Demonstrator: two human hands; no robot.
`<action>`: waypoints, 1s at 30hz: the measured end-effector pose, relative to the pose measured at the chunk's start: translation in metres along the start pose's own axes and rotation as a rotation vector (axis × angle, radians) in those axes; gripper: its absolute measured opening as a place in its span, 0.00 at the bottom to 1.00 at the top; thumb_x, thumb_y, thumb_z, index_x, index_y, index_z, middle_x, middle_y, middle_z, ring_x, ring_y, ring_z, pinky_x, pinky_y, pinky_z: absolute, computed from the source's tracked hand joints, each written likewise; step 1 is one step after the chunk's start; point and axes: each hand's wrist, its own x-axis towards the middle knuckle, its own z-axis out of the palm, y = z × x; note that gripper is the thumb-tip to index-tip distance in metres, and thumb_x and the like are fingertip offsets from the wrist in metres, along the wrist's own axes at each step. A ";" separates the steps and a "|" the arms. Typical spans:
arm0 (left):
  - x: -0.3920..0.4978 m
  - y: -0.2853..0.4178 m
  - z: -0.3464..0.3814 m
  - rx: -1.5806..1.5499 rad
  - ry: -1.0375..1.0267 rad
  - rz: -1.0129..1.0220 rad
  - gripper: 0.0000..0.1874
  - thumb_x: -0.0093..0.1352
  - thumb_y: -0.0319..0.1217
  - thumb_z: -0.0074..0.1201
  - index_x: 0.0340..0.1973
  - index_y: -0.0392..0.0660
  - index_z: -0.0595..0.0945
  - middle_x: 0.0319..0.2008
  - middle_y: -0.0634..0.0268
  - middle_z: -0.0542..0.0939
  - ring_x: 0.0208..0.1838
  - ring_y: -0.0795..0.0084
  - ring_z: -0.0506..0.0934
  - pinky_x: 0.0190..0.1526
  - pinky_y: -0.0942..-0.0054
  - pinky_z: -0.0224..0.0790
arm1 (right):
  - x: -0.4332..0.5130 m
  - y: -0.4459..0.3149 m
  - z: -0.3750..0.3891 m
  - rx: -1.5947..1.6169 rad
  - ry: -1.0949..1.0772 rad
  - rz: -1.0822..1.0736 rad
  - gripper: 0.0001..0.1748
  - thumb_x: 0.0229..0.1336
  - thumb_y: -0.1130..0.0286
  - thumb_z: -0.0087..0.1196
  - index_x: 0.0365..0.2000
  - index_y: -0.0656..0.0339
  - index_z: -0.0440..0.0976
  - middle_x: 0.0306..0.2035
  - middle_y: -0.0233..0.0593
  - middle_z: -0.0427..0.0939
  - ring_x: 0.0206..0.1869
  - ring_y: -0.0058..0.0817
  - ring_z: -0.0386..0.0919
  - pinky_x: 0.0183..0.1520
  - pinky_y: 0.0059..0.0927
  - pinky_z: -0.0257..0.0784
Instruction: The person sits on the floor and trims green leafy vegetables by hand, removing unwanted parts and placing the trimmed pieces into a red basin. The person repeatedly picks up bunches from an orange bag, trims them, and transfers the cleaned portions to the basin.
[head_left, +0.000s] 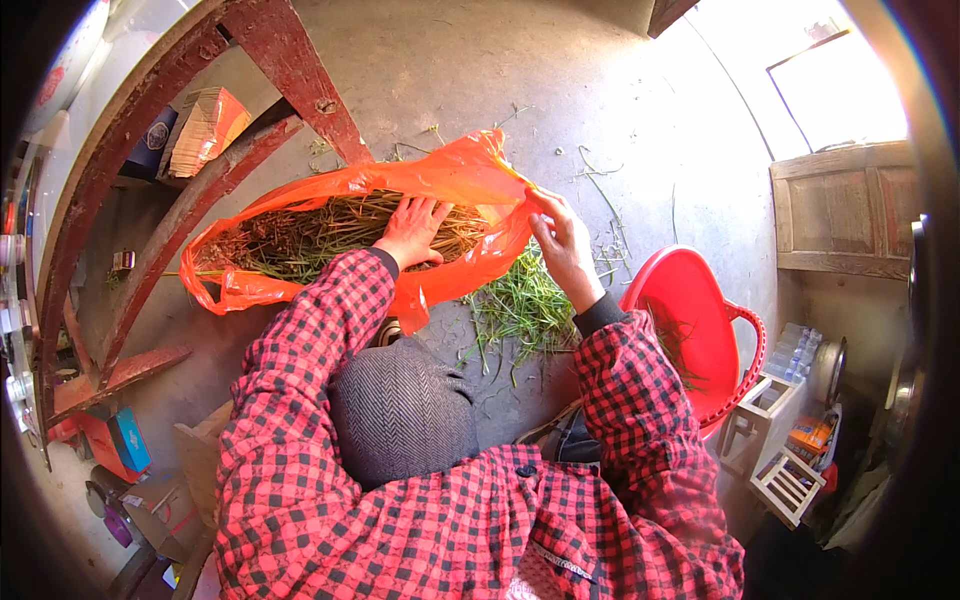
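An orange plastic bag (448, 180) lies lengthwise on the floor before me, its mouth spread upward. Inside it is a bundle of cut green and brown plant stalks (322, 232). My left hand (415, 231) rests palm down on these stalks with fingers spread, holding nothing. At the bag's right end, my right hand (561, 244) pinches the rim between thumb and fingers. A loose heap of green grass-like stems (529, 304) lies on the floor below that end, partly hidden by my right sleeve.
To my right stands a red plastic basket (701, 330) with some stems inside. A red wooden frame (300, 71) rises at the left, close to the bag. Small wooden stools (757, 424) are at the lower right. Stray stems (600, 184) litter the concrete floor (465, 67).
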 end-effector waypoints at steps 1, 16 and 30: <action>0.002 -0.002 0.004 -0.054 -0.125 -0.095 0.36 0.50 0.45 0.65 0.50 0.38 0.71 0.47 0.48 0.73 0.54 0.52 0.69 0.56 0.59 0.60 | -0.002 0.001 -0.001 -0.018 -0.020 0.014 0.17 0.56 0.74 0.50 0.48 0.63 0.70 0.48 0.45 0.72 0.48 0.35 0.73 0.46 0.27 0.70; -0.001 -0.017 0.006 -0.228 -0.248 -0.002 0.18 0.53 0.32 0.60 0.39 0.43 0.77 0.41 0.56 0.74 0.49 0.55 0.72 0.50 0.60 0.64 | 0.004 0.000 -0.027 0.003 -0.001 0.078 0.19 0.58 0.74 0.50 0.51 0.61 0.68 0.52 0.40 0.69 0.51 0.28 0.70 0.49 0.28 0.70; 0.023 -0.027 0.025 -0.432 -0.322 -0.225 0.30 0.52 0.41 0.64 0.44 0.34 0.74 0.44 0.45 0.75 0.50 0.49 0.72 0.51 0.60 0.64 | 0.002 -0.003 -0.028 0.036 -0.015 0.080 0.19 0.59 0.75 0.49 0.52 0.63 0.67 0.52 0.42 0.68 0.51 0.30 0.71 0.50 0.29 0.70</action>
